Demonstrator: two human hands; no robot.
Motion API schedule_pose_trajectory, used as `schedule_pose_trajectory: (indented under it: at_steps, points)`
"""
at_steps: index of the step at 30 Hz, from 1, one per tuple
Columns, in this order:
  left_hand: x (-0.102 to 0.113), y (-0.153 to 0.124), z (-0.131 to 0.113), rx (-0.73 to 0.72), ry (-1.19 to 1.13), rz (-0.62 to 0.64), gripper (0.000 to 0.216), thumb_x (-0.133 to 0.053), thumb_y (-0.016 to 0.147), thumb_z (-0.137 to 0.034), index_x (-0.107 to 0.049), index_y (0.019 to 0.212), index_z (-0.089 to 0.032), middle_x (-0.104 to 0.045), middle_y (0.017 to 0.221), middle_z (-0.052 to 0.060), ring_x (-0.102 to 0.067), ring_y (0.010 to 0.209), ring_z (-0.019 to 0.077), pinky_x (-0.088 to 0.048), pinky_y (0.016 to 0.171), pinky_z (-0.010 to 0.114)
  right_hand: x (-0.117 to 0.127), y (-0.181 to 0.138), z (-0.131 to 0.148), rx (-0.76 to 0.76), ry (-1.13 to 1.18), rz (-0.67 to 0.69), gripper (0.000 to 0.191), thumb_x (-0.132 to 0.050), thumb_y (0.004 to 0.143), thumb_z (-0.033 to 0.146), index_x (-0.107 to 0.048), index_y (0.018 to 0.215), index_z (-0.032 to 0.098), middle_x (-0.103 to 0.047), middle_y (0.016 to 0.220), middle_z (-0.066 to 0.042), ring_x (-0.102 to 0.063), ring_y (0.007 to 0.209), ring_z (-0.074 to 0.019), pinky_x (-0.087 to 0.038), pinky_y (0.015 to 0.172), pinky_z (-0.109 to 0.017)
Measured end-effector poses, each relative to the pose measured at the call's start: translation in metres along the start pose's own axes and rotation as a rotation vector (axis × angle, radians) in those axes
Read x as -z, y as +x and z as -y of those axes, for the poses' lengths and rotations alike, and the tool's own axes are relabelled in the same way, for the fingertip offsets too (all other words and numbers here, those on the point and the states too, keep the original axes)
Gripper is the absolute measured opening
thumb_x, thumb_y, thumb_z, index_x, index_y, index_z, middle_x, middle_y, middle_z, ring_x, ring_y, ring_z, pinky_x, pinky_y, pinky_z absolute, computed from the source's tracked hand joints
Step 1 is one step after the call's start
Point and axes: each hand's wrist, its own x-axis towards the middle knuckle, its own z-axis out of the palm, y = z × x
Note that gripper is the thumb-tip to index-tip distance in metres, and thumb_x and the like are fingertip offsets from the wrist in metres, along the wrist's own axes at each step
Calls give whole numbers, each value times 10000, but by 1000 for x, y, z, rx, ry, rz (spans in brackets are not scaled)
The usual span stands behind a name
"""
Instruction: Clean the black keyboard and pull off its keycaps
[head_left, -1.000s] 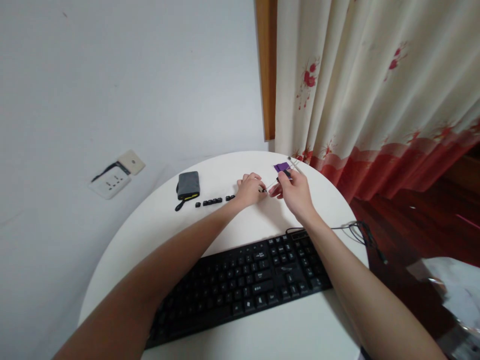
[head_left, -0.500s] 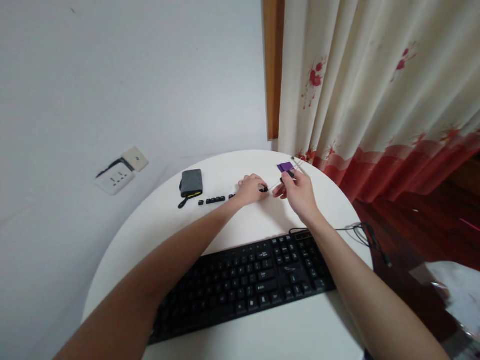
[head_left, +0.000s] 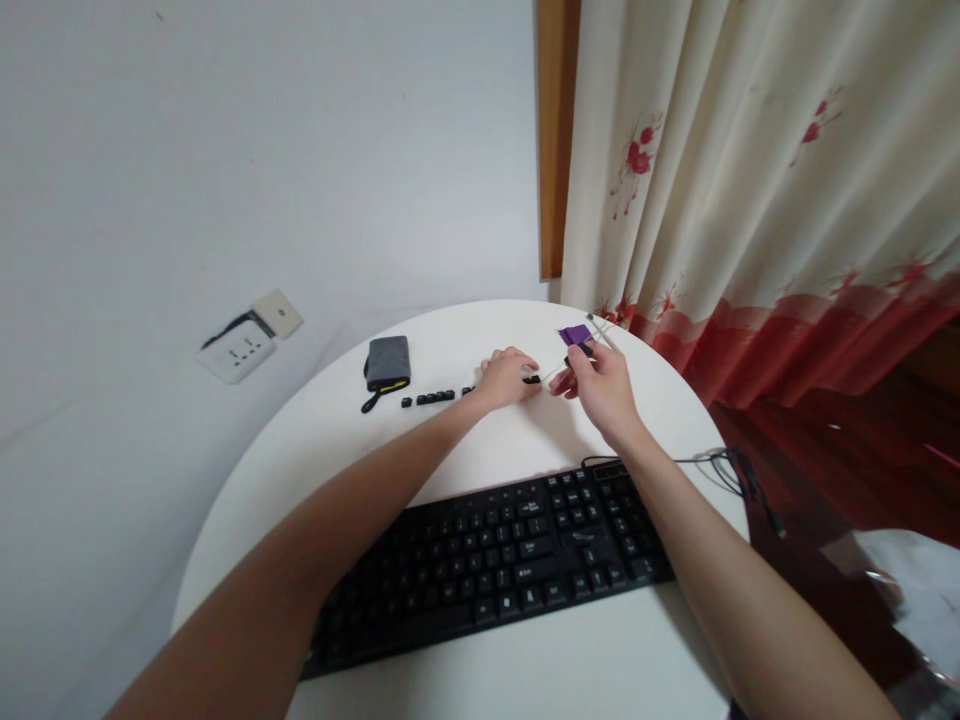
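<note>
On the round white table (head_left: pixel 480 470), my left hand (head_left: pixel 506 378) rests over a row of small black keycaps (head_left: pixel 436 397). Its thumb and forefinger close around a black keycap (head_left: pixel 532 379) at the row's right end; its palm hides the middle of the row. My right hand (head_left: pixel 600 385) grips a thin-shafted tool (head_left: pixel 577 353) by its black handle. The pale shaft slants down left to the keycap by my left fingertips; the exact tip is too small to make out. A black keyboard (head_left: pixel 495 570) lies under my forearms.
A grey pouch (head_left: pixel 388 362) with a black loop sits at the back left. Behind my right hand are a purple cloth-like piece (head_left: pixel 575 335) and thin crossed sticks (head_left: pixel 604 331). A coiled black cable (head_left: pixel 739 475) hangs over the table's right edge. Wall and curtain (head_left: pixel 712 200) border the table.
The camera view has shifted slightly, so everything sits a little further right. Both hands keep nearly the same pose, with the tool still at the keycap.
</note>
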Motion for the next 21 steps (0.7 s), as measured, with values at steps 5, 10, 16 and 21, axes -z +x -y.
schedule_pose_trajectory:
  at_steps: [5, 10, 16, 21]
  points:
    - [0, -1, 10, -3, 23, 13, 447, -729, 729, -476, -693, 1146, -319, -605, 1265, 50, -487, 1181, 317, -388, 950, 459, 0, 0, -1, 5, 20, -1, 243, -526, 890, 449, -490, 818, 220, -651, 570, -20, -653, 511, -177, -478, 480, -255]
    - [2, -4, 18, -8, 35, 13, 427, -713, 739, -396, -682, 1158, -321, -602, 1263, 52, -481, 1186, 323, -382, 955, 477, 0, 0, -1, -3, 13, -5, 234, -522, 889, 436, -499, 820, 214, -653, 562, -22, -653, 502, -171, -469, 464, -240]
    - [3, -4, 13, -7, 28, 23, 431, -719, 731, -389, -687, 1153, -304, -601, 1271, 63, -483, 1182, 332, -379, 965, 487, 0, 0, -2, 1, -1, -3, 266, -529, 895, 467, -498, 814, 216, -642, 556, -10, -658, 503, -168, -471, 467, -235]
    - [10, -9, 14, -46, 21, 13, 439, -707, 749, -383, -677, 1177, -288, -589, 1303, 68, -478, 1202, 330, -376, 988, 491, 0, 0, -2, 1, 14, -19, 263, -535, 894, 467, -504, 827, 215, -652, 567, -14, -658, 501, -168, -475, 470, -238]
